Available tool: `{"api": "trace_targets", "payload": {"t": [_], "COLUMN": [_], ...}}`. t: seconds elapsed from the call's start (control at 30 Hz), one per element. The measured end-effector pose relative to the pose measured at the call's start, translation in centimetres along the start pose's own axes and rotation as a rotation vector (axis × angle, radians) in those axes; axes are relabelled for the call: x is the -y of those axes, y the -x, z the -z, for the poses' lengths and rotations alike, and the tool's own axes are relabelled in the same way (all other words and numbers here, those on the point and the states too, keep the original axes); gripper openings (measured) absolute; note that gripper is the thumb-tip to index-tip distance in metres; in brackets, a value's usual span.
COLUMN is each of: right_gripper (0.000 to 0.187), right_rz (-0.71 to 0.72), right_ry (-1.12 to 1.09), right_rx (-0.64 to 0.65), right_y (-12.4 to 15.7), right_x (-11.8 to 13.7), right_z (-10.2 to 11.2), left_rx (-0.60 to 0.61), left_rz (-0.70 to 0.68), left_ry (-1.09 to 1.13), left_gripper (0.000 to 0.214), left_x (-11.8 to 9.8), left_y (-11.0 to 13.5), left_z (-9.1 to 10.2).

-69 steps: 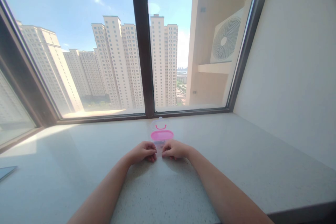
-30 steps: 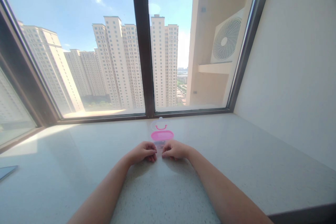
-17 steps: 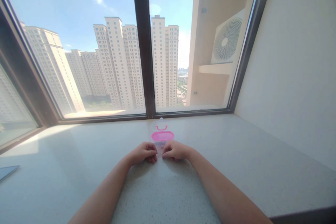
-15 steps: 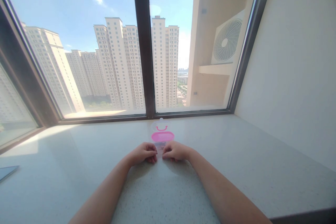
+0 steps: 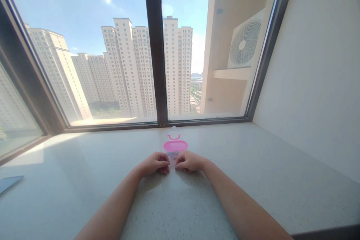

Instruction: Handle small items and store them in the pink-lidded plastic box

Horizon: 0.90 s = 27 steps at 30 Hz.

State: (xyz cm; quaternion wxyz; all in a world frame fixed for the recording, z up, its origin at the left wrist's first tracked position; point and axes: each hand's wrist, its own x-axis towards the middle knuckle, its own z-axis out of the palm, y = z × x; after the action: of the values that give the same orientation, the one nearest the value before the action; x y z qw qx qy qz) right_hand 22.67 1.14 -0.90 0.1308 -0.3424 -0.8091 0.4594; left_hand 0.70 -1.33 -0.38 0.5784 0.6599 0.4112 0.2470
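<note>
A small clear plastic box (image 5: 172, 154) with a bright pink rim (image 5: 176, 145) stands on the pale counter. Its clear lid (image 5: 174, 134), which has a pink curved handle, stands raised behind the rim. Something dark shows inside, too small to make out. My left hand (image 5: 157, 163) rests at the box's near left, fingers curled in and thumb over them, with nothing seen in it. Opposite, at the near right, my right hand (image 5: 189, 161) lies curled the same way and hides part of the box. Whether either hand touches the box, I cannot tell.
The speckled counter (image 5: 180, 202) runs up to a dark-framed window (image 5: 161, 82). A white wall (image 5: 309, 82) borders the right side. At the far left lies a flat bluish-grey object (image 5: 9, 184), cut off by the picture edge.
The whole view has shifted very slightly to the right. Both hands and the box keep their places relative to each other.
</note>
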Motion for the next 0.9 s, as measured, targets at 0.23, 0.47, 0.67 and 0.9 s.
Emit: {"api": "trace_targets", "payload": {"t": [0.23,0.47,0.67,0.9], "right_gripper": [0.020,0.019,0.018,0.017], "right_rz": [0.009,0.031,-0.011,-0.014], "right_ry": [-0.007,-0.004,-0.010,-0.043], "right_rx": [0.007,0.005,0.006,0.007], "right_y": [-0.1,-0.1,0.1,0.2], "right_x": [-0.3,-0.3,0.3,0.6], "right_z": [0.0,0.0,0.0,0.0], "left_rx": [0.002,0.006,-0.002,0.012], "left_rz": [-0.009,-0.011,-0.013,-0.025], "left_ry": [0.000,-0.005,-0.013,-0.018], "left_gripper": [0.030,0.029,0.029,0.026], "left_x": [0.0,-0.1,-0.1,0.0], "left_y": [0.0,0.1,0.2,0.1], "left_z": [0.0,0.0,0.0,0.1]}}
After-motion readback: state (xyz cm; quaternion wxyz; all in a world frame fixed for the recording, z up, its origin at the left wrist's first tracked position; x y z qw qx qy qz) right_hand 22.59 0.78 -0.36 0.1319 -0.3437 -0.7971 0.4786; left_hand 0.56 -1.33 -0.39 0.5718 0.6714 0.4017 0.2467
